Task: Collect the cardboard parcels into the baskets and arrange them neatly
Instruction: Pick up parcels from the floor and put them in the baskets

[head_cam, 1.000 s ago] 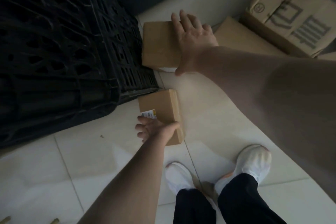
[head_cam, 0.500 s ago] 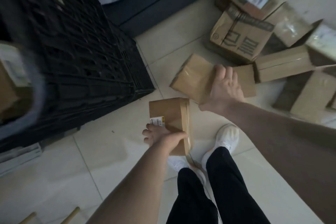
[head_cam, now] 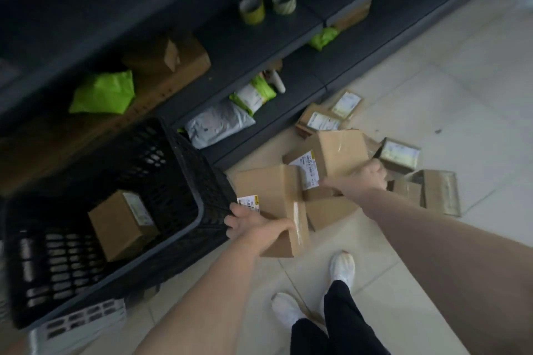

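My left hand (head_cam: pixel 253 225) grips a brown cardboard parcel (head_cam: pixel 274 196) with a white label, held above the floor just right of the black plastic basket (head_cam: pixel 199 210). One cardboard parcel (head_cam: pixel 121 225) lies inside that basket. My right hand (head_cam: pixel 366 177) grips a second, taped cardboard parcel (head_cam: pixel 340 153), lifted above the pile. Several more cardboard parcels (head_cam: pixel 438 190) lie scattered on the tiled floor to the right.
Dark shelving (head_cam: pixel 259 46) runs along the back, holding green and grey mailer bags (head_cam: pixel 219 124), a carton and two tape rolls (head_cam: pixel 268 6). A white crate (head_cam: pixel 80 323) sits under the basket's front corner. My feet in white shoes (head_cam: pixel 341 266) stand on pale tiles.
Both hands have lifted their parcels off the floor and my view has risen. The basket's inside and the shelves have come into sight.
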The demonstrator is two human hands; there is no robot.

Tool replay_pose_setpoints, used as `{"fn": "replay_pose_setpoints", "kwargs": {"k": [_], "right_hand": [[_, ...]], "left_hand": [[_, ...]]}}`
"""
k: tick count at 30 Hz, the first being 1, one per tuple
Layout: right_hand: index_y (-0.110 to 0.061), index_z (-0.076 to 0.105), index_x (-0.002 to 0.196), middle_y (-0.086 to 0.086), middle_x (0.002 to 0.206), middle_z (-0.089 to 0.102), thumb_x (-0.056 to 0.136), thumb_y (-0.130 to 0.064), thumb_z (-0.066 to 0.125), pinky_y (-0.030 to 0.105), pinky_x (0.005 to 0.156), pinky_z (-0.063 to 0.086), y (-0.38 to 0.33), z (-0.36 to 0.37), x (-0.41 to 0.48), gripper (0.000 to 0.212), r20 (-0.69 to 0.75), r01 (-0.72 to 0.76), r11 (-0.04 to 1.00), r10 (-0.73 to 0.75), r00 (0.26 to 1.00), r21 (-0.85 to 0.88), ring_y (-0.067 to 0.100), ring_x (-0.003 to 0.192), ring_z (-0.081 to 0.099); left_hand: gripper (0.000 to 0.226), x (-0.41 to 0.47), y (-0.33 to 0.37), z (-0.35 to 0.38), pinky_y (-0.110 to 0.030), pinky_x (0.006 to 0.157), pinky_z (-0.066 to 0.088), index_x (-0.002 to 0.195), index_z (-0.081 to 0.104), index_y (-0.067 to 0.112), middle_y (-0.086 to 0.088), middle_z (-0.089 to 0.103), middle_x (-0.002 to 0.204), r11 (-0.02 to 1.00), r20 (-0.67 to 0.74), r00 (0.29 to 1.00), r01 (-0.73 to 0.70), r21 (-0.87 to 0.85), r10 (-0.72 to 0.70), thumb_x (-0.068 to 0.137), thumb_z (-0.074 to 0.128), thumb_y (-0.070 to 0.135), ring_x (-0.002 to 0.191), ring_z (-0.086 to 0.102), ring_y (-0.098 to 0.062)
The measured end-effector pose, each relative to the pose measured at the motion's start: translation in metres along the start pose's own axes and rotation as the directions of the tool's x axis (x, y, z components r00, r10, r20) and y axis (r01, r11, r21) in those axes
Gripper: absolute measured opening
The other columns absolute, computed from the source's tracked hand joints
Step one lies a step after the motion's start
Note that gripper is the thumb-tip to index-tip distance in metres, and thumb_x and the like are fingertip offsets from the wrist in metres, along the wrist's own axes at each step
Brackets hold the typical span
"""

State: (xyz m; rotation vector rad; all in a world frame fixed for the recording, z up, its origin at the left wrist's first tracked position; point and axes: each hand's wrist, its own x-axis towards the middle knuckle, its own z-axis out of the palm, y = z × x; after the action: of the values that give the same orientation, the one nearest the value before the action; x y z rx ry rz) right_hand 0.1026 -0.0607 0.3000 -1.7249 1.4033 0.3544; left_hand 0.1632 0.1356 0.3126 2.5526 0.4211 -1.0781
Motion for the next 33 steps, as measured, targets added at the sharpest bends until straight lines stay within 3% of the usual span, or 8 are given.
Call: {"fn": "replay_pose_setpoints", "kwargs": {"k": [5, 9, 13, 18, 24, 27, 31, 33], "right_hand": [[-0.012, 0.011, 0.148, 0.007, 0.139, 0.026, 0.052, -0.040, 0.090, 0.041, 0.112, 0.030, -0.029, -0.051, -0.077, 0.127, -0.140, 0.334, 0.937, -0.346, 0.928, -0.105, 0.028, 0.133, 0.026], [-0.021, 0.012, 0.144, 0.001, 0.146, 0.018, 0.054, -0.033, 0.090, 0.039, 0.115, 0.028, -0.053, -0.082, -0.124, 0.120, -0.125, 0.607, 0.759, -0.643, 0.755, -0.235, 0.024, 0.138, 0.019], [-0.025, 0.013, 0.143, -0.007, 0.153, 0.006, 0.064, -0.022, 0.088, 0.039, 0.122, 0.015, -0.083, -0.097, -0.158, 0.109, -0.103, 0.759, 0.508, -0.851, 0.514, -0.407, 0.016, 0.149, -0.009], [-0.025, 0.022, 0.147, -0.002, 0.151, 0.024, 0.067, -0.025, 0.086, 0.053, 0.118, 0.004, -0.112, -0.089, -0.189, 0.102, 0.001, 0.614, 0.110, -0.984, 0.177, -0.781, 0.022, 0.147, 0.012], [-0.019, 0.031, 0.144, 0.002, 0.145, 0.032, 0.060, -0.015, 0.086, 0.061, 0.111, 0.014, -0.140, -0.069, -0.213, 0.100, 0.054, 0.494, -0.082, -0.996, -0.069, -0.866, 0.024, 0.141, 0.023], [-0.019, 0.031, 0.143, 0.002, 0.144, 0.034, 0.058, -0.021, 0.087, 0.061, 0.112, 0.013, -0.153, -0.063, -0.219, 0.102, 0.060, 0.524, -0.082, -0.996, -0.059, -0.848, 0.024, 0.140, 0.024], [-0.023, 0.018, 0.146, 0.000, 0.147, 0.034, 0.057, -0.042, 0.085, 0.050, 0.114, 0.017, -0.173, -0.056, -0.231, 0.113, 0.145, 0.601, -0.017, -0.975, 0.166, -0.799, 0.021, 0.138, 0.025], [-0.024, 0.012, 0.149, -0.002, 0.148, 0.028, 0.062, -0.049, 0.080, 0.046, 0.114, 0.020, -0.179, -0.051, -0.233, 0.113, 0.225, 0.625, -0.036, -0.948, 0.226, -0.780, 0.020, 0.137, 0.026]], "left_hand": [[0.133, -0.059, 0.018, -0.072, -0.042, 0.103, 0.043, 0.145, 0.015, 0.009, -0.017, 0.032, 0.138, 0.993, -0.084, 0.993, -0.089, -0.080, 0.082, 0.046, 0.090, 0.056, 0.125, 0.041, -0.036], [0.136, -0.088, 0.021, -0.139, -0.045, 0.104, 0.039, 0.148, 0.013, 0.009, -0.018, 0.029, 0.143, 0.981, -0.249, 0.963, -0.142, -0.131, 0.106, 0.046, 0.090, 0.057, 0.129, 0.038, -0.038], [0.135, -0.102, 0.025, -0.203, -0.049, 0.106, 0.039, 0.149, 0.012, 0.009, -0.019, 0.029, 0.144, 0.963, -0.375, 0.920, -0.197, -0.186, 0.116, 0.049, 0.090, 0.057, 0.129, 0.037, -0.040], [0.130, -0.108, 0.009, -0.255, -0.051, 0.102, 0.043, 0.147, 0.015, 0.013, -0.018, 0.030, 0.140, 0.939, -0.484, 0.867, -0.259, -0.228, 0.122, 0.051, 0.091, 0.054, 0.126, 0.038, -0.040], [0.127, -0.104, -0.024, -0.288, -0.052, 0.100, 0.045, 0.148, 0.013, 0.013, -0.019, 0.029, 0.141, 0.939, -0.530, 0.847, -0.216, -0.269, 0.042, 0.055, 0.091, 0.049, 0.126, 0.036, -0.040], [0.127, -0.102, -0.038, -0.296, -0.051, 0.102, 0.043, 0.149, 0.012, 0.013, -0.019, 0.029, 0.141, 0.936, -0.533, 0.846, -0.211, -0.280, 0.031, 0.055, 0.091, 0.050, 0.126, 0.037, -0.039], [0.132, -0.102, -0.056, -0.304, -0.050, 0.104, 0.041, 0.149, 0.012, 0.013, -0.018, 0.031, 0.140, 0.930, -0.482, 0.876, -0.180, -0.320, 0.003, 0.051, 0.090, 0.053, 0.126, 0.038, -0.039], [0.133, -0.104, -0.064, -0.305, -0.052, 0.106, 0.040, 0.150, 0.010, 0.015, -0.017, 0.030, 0.142, 0.931, -0.478, 0.878, -0.156, -0.331, -0.023, 0.051, 0.091, 0.052, 0.128, 0.036, -0.039]]}}
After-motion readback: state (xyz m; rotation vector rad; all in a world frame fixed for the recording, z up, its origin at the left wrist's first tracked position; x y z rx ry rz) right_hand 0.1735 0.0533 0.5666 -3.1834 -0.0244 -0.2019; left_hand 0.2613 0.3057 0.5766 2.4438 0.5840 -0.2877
